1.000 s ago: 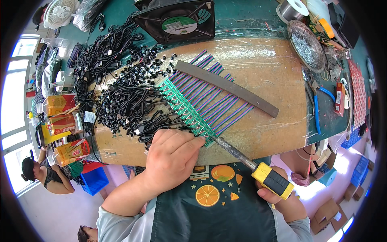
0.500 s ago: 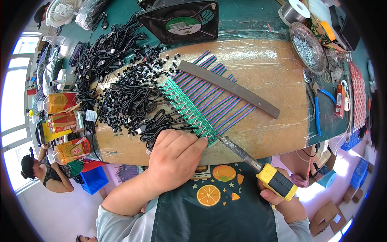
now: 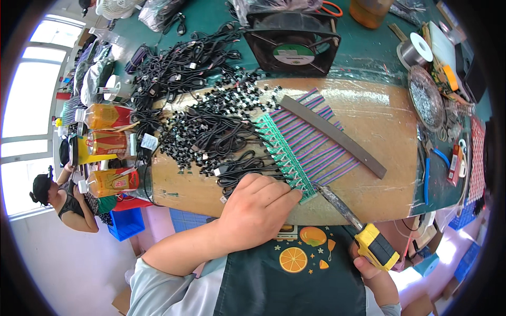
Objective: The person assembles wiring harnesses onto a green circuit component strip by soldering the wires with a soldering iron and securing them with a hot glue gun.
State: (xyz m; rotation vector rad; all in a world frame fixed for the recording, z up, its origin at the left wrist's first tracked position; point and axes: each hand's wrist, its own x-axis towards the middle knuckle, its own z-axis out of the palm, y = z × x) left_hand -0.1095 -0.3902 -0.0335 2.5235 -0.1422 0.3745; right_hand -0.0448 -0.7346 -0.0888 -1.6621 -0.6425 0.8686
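Observation:
My left hand [image 3: 262, 210] is closed at the near end of a green circuit board strip [image 3: 287, 158], thumb and fingers pressed together. What it pinches is hidden, though black cables [image 3: 247, 171] run in under its fingers. My right hand [image 3: 367, 266] grips a soldering iron [image 3: 377, 247] by its yellow and black handle. The iron's dark tip points up and left, at the near right edge of the board; contact cannot be made out. Striped ribbon wires [image 3: 316, 139] fan out from the board's right side, and a flat brown bar [image 3: 337, 138] lies across them.
A black fan [image 3: 295, 52] stands behind the brown work board [image 3: 390, 137]. Piled cables [image 3: 179, 68] and orange-labelled bottles [image 3: 112, 181] are at left. A solder spool [image 3: 416, 51], a round dish [image 3: 426, 97] and blue-handled pliers [image 3: 427, 176] lie at right. Another person [image 3: 68, 197] sits far left.
The whole view has shifted, so the bench and both hands appear farther right and slightly lower. My hands, the iron and the board keep nearly the same places relative to each other.

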